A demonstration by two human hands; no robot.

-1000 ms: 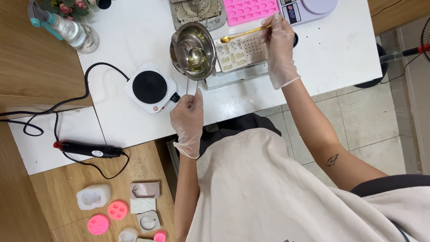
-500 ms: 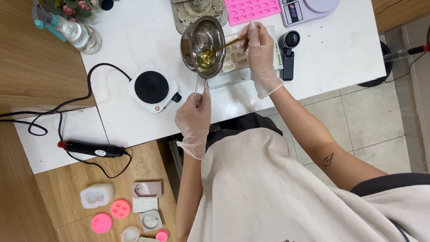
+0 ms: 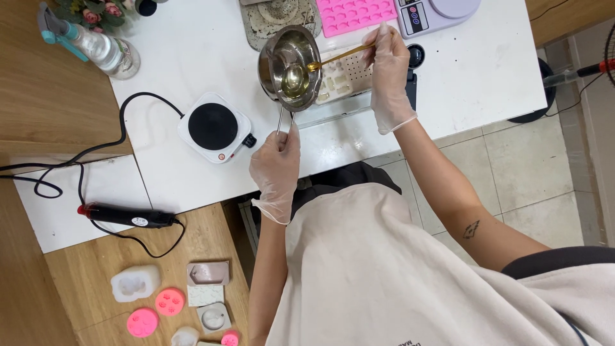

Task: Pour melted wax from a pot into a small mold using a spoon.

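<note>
Gripping pan [image 3: 291, 67] handle, left hand [image 3: 277, 166] fisted; right hand [image 3: 387, 80] pinching gold spoon [image 3: 336, 59], apparently dipping liquid.

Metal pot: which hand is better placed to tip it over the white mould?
Left. The left hand already grips the metal pot by its handle, above the white mould. The right hand is busy holding the gold spoon in the liquid.

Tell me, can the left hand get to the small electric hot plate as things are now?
Probably not right away: the left hand grips the metal pot handle, though the hot plate sits uncovered just beside it.
</note>
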